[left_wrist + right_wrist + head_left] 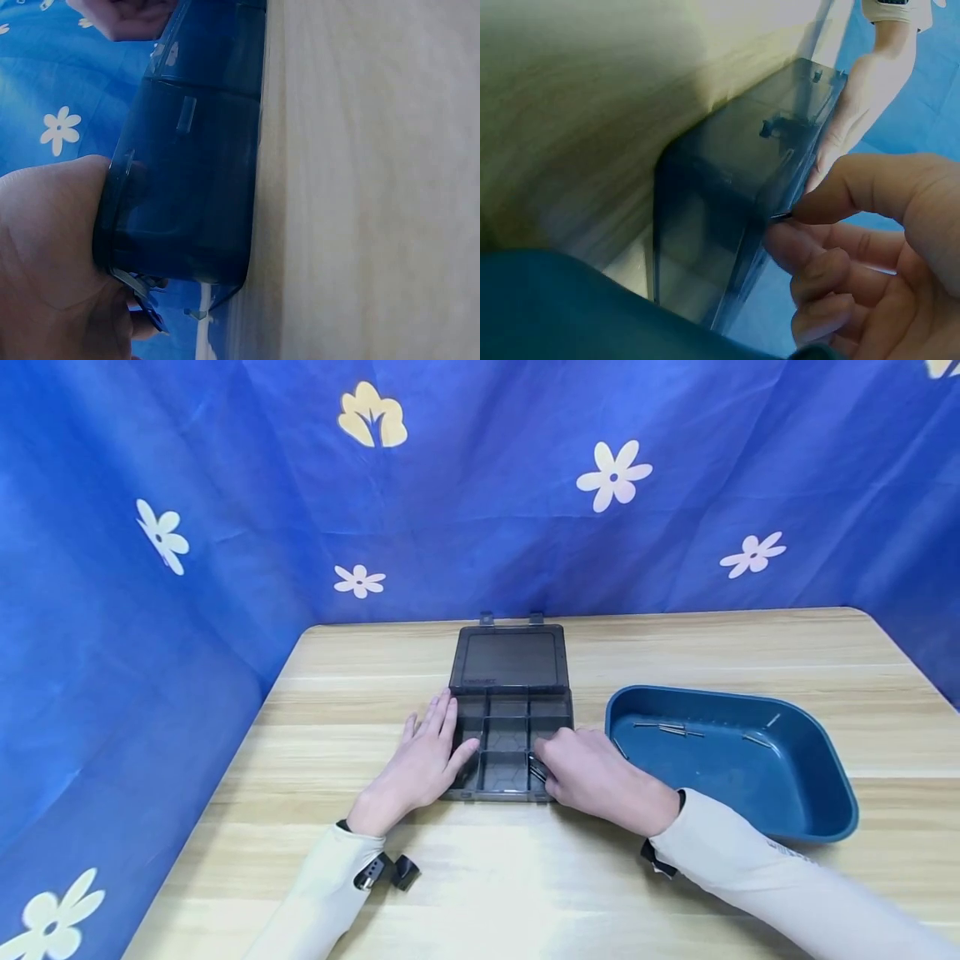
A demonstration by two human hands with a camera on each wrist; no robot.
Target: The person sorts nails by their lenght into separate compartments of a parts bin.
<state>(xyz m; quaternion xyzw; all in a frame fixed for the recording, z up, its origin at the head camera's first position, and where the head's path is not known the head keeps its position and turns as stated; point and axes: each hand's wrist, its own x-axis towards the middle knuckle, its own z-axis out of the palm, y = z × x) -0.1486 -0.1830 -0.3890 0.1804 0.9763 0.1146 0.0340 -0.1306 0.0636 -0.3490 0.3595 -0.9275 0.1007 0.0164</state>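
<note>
A smoky grey, see-through divider box [506, 735] lies on the table with its lid [510, 657] folded back. My left hand [418, 762] rests along the box's left side, fingers straight and thumb over a left compartment. At the front right compartment, my right hand [592, 774] pinches a thin metal pin [781, 216] between thumb and forefinger; its tip shows in the right wrist view, while the rest is hidden by the fingers. Beside those fingertips, shiny thin metal pieces [537, 768] show in that compartment.
Right of the box stands a dark blue plastic tub [738, 806], its near side under the right forearm. Several thin metal pins [672, 729] lie scattered on its floor. A blue flowered cloth [480, 485] hangs behind and left of the wooden table [337, 693].
</note>
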